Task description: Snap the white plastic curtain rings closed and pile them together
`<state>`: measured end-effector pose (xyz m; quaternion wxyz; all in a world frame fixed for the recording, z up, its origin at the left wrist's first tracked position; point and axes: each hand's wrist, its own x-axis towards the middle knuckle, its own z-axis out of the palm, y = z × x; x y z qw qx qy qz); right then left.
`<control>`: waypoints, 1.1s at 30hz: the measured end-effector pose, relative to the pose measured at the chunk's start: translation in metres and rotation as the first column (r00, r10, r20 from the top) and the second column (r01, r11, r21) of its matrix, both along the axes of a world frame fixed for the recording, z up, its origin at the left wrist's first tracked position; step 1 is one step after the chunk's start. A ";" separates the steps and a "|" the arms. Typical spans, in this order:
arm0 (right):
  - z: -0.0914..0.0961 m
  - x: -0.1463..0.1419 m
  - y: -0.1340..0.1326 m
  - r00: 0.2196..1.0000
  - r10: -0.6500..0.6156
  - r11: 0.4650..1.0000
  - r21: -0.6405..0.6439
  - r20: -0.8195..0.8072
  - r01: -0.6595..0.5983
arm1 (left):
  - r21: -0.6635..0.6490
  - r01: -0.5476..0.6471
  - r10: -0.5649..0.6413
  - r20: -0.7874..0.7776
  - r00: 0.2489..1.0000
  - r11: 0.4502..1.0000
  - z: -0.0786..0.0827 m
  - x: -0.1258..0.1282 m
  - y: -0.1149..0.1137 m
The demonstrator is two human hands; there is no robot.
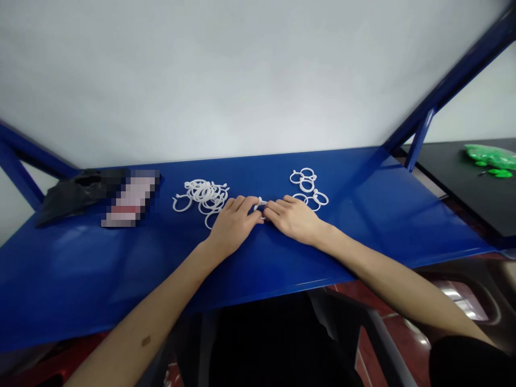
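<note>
My left hand (234, 223) and my right hand (293, 217) rest on the blue shelf (363, 215), fingertips meeting around a small white plastic ring (260, 205) pinched between them. Left of my left hand lies a tangled pile of white rings (203, 194), touching its fingers. Just beyond my right hand several white rings (308, 185) lie spread out in a loose group.
A black bag (68, 196) and a blurred pale packet (131, 204) lie at the shelf's left end. Blue frame struts (447, 86) rise at the right and left. A black table (471, 183) at right holds green plastic pieces (489, 158).
</note>
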<state>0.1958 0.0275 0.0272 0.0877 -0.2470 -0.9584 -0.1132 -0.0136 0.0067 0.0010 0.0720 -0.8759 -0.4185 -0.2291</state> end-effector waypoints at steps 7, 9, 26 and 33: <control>0.006 -0.001 -0.011 0.997 -0.004 1.000 0.029 -0.075 0.006 | 0.078 0.120 -0.110 -0.117 0.987 0.990 0.006 -0.004 -0.002; 0.006 -0.004 -0.013 0.994 -0.050 0.998 0.033 -0.094 0.053 | 0.155 0.049 -0.023 -0.164 0.986 0.987 0.008 0.001 -0.005; 0.031 0.068 0.038 0.837 -0.447 0.893 -0.208 -0.315 0.399 | 0.102 -0.425 0.429 -0.026 0.903 0.899 0.016 -0.060 0.032; 0.028 0.083 0.049 0.939 -0.318 0.894 -0.372 -0.133 0.251 | -0.026 -0.486 0.483 -0.079 0.872 0.874 0.013 -0.073 0.029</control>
